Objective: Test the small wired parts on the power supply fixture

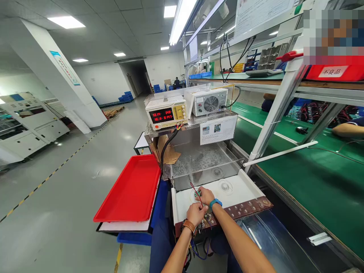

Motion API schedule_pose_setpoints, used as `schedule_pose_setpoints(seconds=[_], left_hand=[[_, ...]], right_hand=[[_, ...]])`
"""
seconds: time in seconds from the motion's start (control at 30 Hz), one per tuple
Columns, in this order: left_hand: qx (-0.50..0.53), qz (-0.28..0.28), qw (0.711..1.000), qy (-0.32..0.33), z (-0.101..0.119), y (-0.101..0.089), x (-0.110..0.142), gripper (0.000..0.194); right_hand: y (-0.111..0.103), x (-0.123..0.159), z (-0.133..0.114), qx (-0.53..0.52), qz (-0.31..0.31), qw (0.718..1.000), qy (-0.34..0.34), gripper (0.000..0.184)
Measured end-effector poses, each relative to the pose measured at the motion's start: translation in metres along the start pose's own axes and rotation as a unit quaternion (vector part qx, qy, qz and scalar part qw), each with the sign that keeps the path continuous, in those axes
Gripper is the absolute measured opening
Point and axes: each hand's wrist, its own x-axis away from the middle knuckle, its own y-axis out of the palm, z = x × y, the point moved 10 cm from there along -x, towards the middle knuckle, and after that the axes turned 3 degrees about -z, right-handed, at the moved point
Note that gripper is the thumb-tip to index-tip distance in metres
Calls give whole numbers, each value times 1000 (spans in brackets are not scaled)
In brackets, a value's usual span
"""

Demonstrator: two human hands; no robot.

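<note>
My right hand (206, 196), with a blue band at the wrist, pinches a small green circuit board (196, 193) above the white work surface. A thin red wire (195, 188) loops up from the board and runs down toward my left hand (195, 214). That hand wears a brown-strapped watch, and its closed fingertips meet at the wire's lower end. Just below the hands, metal terminals and clips (209, 218) sit on a brown strip (244, 208) with rows of metal studs. My fingers hide part of the board.
A power supply (166, 113) with red digits and a grey instrument with a fan (210, 103) stand on a metal stand. Left is a red tray (131, 189). A green bench (321, 182) lies right, with a co-worker's arm (348, 129) over it. Cables (199, 253) hang below the strip.
</note>
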Motion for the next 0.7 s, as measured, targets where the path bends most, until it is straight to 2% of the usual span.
schedule_pose_setpoints(seconds=[0.7], left_hand=[[-14, -7, 1000, -6, 1, -1, 2, 34]], right_hand=[[-1, 1, -2, 6, -10, 1000, 4, 34]])
